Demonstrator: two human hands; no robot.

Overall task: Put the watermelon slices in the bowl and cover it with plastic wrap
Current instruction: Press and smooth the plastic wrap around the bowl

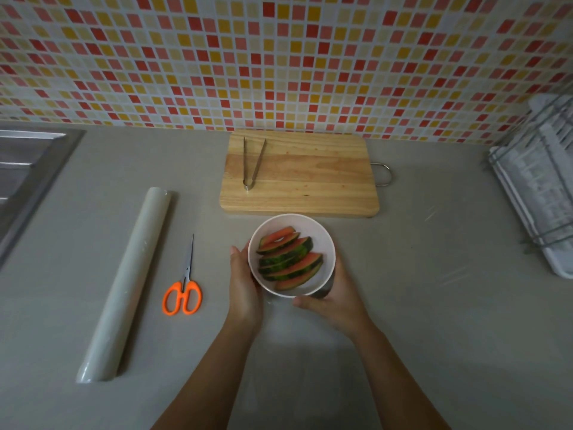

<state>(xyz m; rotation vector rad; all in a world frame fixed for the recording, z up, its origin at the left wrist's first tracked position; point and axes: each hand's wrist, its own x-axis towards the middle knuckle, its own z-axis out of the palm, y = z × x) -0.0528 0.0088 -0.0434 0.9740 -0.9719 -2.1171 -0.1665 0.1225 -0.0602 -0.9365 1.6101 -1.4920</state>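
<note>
Our left hand point(245, 283) cups the bowl point(326, 243) on its left, fingers curled round it; our right hand point(335, 301) grips the near-right side. Slices point(288, 259) lie stacked inside. Wrap roll point(130, 280) lies well left, beyond the scissors point(183, 293).

A round white bowl point(324, 240) stands upright on the grey counter point(434, 336), gripped by the left hand point(245, 280) on one side and the right hand point(335, 297) on the other. Inside it, thin crescent watermelon slices point(288, 259) with red flesh and dark green rind lie overlapped in a row. A long roll of clear plastic wrap point(127, 283) lies flat and slanted, well to the bowl's left; a faint sheen beside the bowl may be a loose sheet of it
</note>
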